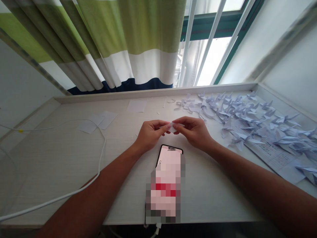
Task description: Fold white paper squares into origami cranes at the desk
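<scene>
My left hand [150, 133] and my right hand [193, 130] meet over the middle of the white desk [61, 155]. Between their fingertips they pinch a small folded piece of white paper [173, 125], held just above the desk surface. The fingers of both hands are closed on it. A phone [166, 178] lies flat on the desk directly below my hands, its screen lit.
Several folded paper cranes [247, 115] are spread over the right side of the desk, some on a printed sheet [274, 155]. Flat paper squares [99, 120] lie at the back left. A white cable [99, 155] loops across the left. Striped curtain [111, 43] and window behind.
</scene>
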A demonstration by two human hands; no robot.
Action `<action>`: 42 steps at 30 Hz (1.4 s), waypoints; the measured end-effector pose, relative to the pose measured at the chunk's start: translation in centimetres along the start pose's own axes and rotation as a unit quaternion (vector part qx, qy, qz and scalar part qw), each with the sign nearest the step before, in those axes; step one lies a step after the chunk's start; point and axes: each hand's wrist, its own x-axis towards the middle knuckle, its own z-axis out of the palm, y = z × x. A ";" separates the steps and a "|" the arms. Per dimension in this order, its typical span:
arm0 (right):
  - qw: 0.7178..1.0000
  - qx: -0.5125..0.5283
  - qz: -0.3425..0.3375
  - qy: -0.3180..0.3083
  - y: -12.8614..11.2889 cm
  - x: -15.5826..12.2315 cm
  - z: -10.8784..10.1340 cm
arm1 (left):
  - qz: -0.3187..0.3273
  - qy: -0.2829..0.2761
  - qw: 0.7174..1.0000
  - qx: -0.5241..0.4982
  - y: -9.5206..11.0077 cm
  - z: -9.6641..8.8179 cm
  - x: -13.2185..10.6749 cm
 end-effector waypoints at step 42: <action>0.990 -0.137 -0.008 -0.013 -0.1 -0.1 0.0 | -0.056 -0.008 0.998 -0.004 1.4 0.4 -0.6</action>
